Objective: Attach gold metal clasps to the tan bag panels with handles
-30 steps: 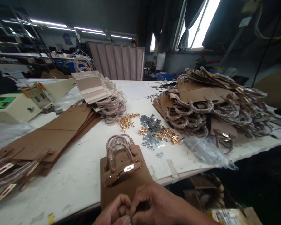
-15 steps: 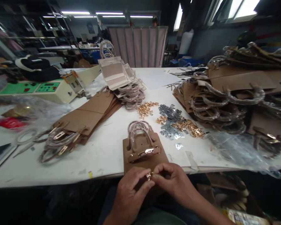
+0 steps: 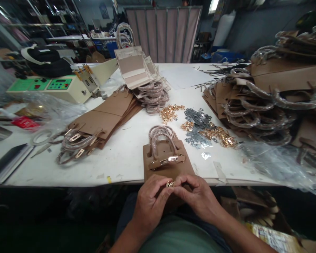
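Note:
My left hand (image 3: 153, 201) and my right hand (image 3: 196, 195) meet at the table's front edge, both closed in a pinch. Between their fingertips is a small gold metal fitting (image 3: 170, 184); its exact kind is too small to make out. Under and just beyond the hands lies a brown handbag panel (image 3: 164, 172), its lower part hanging over the edge. Wrapped handles (image 3: 163, 135) and a strap with a gold clasp plate (image 3: 169, 160) are on the panel. Past it sit loose gold fittings (image 3: 218, 135) and a heap of grey metal plates (image 3: 198, 119).
Stacked brown bag panels with wrapped handles lie at left (image 3: 100, 116) and right (image 3: 265, 102). Crumpled clear plastic (image 3: 274, 163) covers the right front. A cream machine with green panels (image 3: 58, 88) stands at the back left, and a dark notebook (image 3: 10, 163) lies at the left edge.
The camera view has tilted down and shifted slightly left, so the table appears higher. Both hands stay pinched together at the gold fitting over the panel.

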A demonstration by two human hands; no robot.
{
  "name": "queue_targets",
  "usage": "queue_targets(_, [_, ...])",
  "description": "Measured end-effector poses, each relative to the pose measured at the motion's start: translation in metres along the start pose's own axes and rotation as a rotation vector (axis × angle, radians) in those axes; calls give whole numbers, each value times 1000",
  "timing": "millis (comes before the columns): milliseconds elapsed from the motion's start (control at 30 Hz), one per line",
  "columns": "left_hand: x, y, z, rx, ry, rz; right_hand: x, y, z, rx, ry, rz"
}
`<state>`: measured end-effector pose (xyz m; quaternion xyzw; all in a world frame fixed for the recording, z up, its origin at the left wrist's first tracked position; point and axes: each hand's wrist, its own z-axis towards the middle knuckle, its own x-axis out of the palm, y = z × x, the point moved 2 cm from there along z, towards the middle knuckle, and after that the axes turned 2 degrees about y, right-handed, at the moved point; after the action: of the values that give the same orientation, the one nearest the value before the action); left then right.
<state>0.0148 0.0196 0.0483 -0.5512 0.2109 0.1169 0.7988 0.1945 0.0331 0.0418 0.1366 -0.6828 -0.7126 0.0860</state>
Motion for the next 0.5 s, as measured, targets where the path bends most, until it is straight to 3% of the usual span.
queue_targets(233, [6,1,-3,-98,-13,-122,-1,0,-4,-165,-11,6])
queue_targets(400, [1,-8,-4,-11,-53,-91,-6,-2,-1,51,10,232])
queue_targets(500, [-1,-12,-3,51,-77,-47,-9,1,2,72,18,153])
